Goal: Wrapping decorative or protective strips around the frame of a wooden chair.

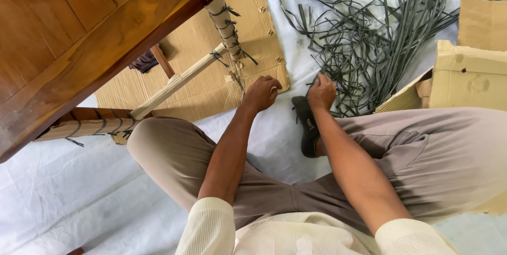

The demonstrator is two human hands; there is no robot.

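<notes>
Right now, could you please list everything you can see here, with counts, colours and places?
Wooden furniture piece: one, reddish brown, upper left.
Wrapped legs: two plus a crossbar, covered in tan paper tied with dark strips, under the furniture.
Flat cardboard sheet: one, tan, on the floor beneath the legs.
Plastic strips: a tangled pile, too many to count, dark grey-green, top centre to right.
Cardboard box: one, tan, right edge.
White sheet: one, covering the floor.
Shoe: one, black, centre.
Trousers: beige, legs spread.
Sleeves: two, cream.
Left hand: closed, by the cardboard's edge.
Right hand: closed, at the strips.
</notes>
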